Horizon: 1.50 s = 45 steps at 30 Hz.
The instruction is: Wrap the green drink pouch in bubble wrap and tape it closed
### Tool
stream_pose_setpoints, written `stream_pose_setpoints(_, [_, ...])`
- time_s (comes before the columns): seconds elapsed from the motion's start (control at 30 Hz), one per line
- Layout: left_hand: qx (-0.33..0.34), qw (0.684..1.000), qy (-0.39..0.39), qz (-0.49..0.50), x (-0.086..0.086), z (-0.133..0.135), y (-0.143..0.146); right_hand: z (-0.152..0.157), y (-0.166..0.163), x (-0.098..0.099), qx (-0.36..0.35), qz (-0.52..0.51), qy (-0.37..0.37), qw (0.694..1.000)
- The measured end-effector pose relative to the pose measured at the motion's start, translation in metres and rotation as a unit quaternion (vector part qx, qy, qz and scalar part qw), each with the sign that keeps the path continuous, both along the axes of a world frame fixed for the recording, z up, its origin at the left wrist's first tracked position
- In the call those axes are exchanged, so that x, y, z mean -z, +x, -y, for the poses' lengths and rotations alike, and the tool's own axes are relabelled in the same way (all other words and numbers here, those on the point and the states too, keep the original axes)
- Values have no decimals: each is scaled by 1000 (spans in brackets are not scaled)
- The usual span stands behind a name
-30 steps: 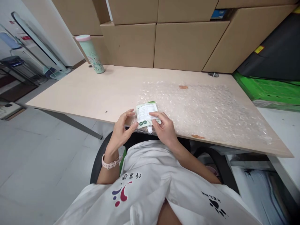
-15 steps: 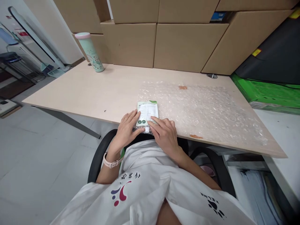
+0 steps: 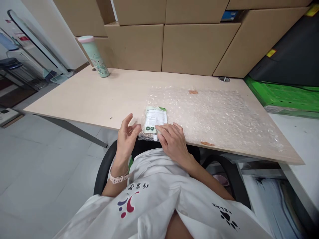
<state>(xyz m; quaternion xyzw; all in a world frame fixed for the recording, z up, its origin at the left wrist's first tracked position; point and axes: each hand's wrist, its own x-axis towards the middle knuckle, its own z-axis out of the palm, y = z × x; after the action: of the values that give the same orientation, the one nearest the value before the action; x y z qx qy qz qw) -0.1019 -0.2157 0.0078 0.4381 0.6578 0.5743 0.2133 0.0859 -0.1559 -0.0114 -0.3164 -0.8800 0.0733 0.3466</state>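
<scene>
A white-and-green printed pouch (image 3: 156,119) with a white cap lies flat on bubble wrap (image 3: 211,116) at the near edge of the table. The cap points toward my body, and crinkled wrap shows beneath and beside it. My right hand (image 3: 173,137) rests over the pouch's lower right corner, fingers stretched out and gripping nothing. Just left of the pouch, my left hand (image 3: 127,136) is raised, fingers loosely bent and apart, with nothing visible in it. It wears a pink wristband (image 3: 119,178).
Cardboard boxes (image 3: 199,49) are stacked along the table's back edge. A mint-green tumbler (image 3: 97,59) with a pink lid stands at the back left. A bright green box (image 3: 286,96) sits at the right under a black case. Chair armrests (image 3: 104,166) flank me.
My left hand has come off the pouch's left side, moving left and turning with its fingers raised. My right hand stays on the pouch. The wrap at the pouch's left is now uncovered.
</scene>
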Motion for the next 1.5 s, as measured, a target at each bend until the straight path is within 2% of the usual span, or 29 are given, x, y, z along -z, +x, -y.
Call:
stream_pose_setpoints(0.07, [-35, 992, -67, -103, -6, 1, -1, -1, 0, -2, -2, 7, -10, 1000])
stream_pose_setpoints(0.17, [-72, 947, -176, -260, -11, 2, -3, -2, -1, -2, 3, 19, -9, 1000])
stream_pose_setpoints(0.23, [-51, 932, -212, -289, -13, 2, -4, -3, -2, -1, 7, 27, -1, 1000])
stream_pose_setpoints(0.3, [-8, 941, -216, -259, -13, 3, -4, -4, -2, -1, 9, 30, 8, 999])
stream_pose_setpoints(0.37, [19, 966, -182, -182, -12, 3, -2, -4, -2, -1, 10, 32, 12, 999])
stream_pose_setpoints(0.47, [15, 997, -71, -26, -7, 2, 3, -4, -1, -2, 11, 43, 1, 999])
stream_pose_setpoints(0.53, [7, 999, 9, 48, -1, -2, 6, -3, -1, -2, 12, 52, -5, 999])
stream_pose_setpoints(0.63, [2, 991, 110, 74, 10, -14, 14, -1, -1, -1, 9, 56, -9, 998])
stream_pose_setpoints(0.73, [30, 984, 167, 56, 15, -25, 27, 1, 2, -3, -7, 29, -26, 999])
stream_pose_setpoints(0.87, [132, 973, 187, -5, 7, -34, 55, 3, 17, -6, -19, -38, -98, 994])
stream_pose_setpoints(1.0, [219, 944, 220, -109, 0, -45, 83, 0, 44, -9, -9, -71, -200, 977])
stream_pose_setpoints(1.1, [244, 922, 248, -169, 6, -57, 98, -4, 70, -15, -20, -58, -236, 970])
stream_pose_setpoints(1.2, [256, 915, 242, -194, 18, -65, 107, -7, 95, -22, -14, -26, -220, 975])
stream_pose_setpoints(1.3, [266, 909, 220, -232, 26, -69, 111, -9, 109, -27, 27, -33, -194, 980])
stream_pose_setpoints(1.5, [305, 888, 212, -270, 28, -72, 109, -21, 106, -25, 146, -112, -169, 968])
